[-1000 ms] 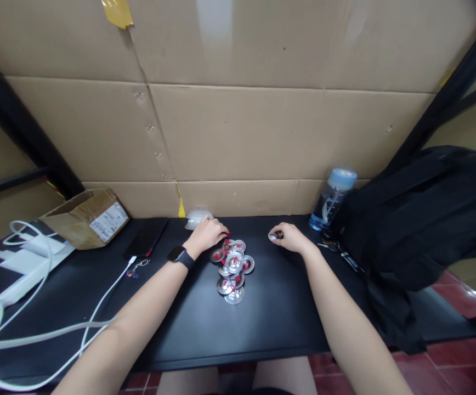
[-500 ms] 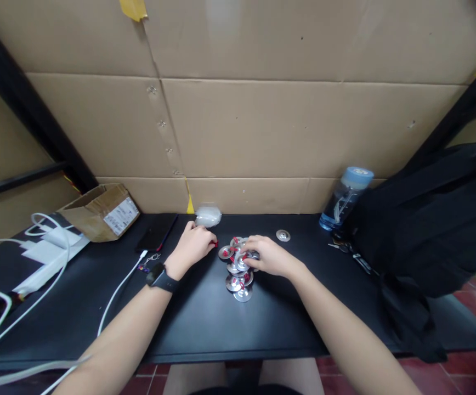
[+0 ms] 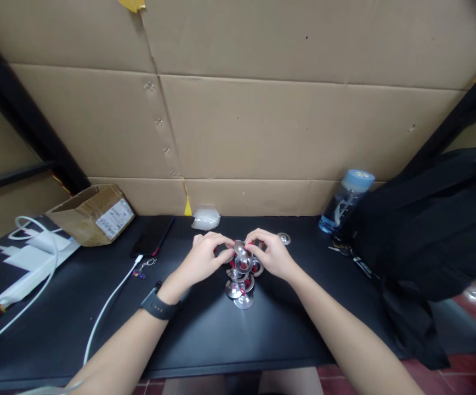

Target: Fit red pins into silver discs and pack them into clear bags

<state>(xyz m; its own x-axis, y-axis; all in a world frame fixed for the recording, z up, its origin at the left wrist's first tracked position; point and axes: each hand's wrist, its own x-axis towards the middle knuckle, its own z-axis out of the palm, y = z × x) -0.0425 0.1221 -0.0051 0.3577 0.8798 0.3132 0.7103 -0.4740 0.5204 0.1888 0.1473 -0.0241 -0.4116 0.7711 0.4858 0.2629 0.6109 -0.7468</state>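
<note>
A heap of shiny finger cymbals with red cords lies on the black tabletop in front of me. Over the heap's far end, my right hand pinches the edge of one finger cymbal between thumb and fingertips. From the other side my left hand is closed, its thumb and fingers together on a bit of red cord at that same cymbal. A single cymbal lies apart, behind my right hand. My fingers hide part of the heap.
A clear plastic bag lies by the cardboard wall. On the left are a phone with its white cable, an open cardboard box and a power strip. A water bottle, keys and a black backpack stand right.
My left hand has moved right, from beside the heap to its far end, carrying the red cord. My right hand has lifted a cymbal slightly and both hands now meet there.
</note>
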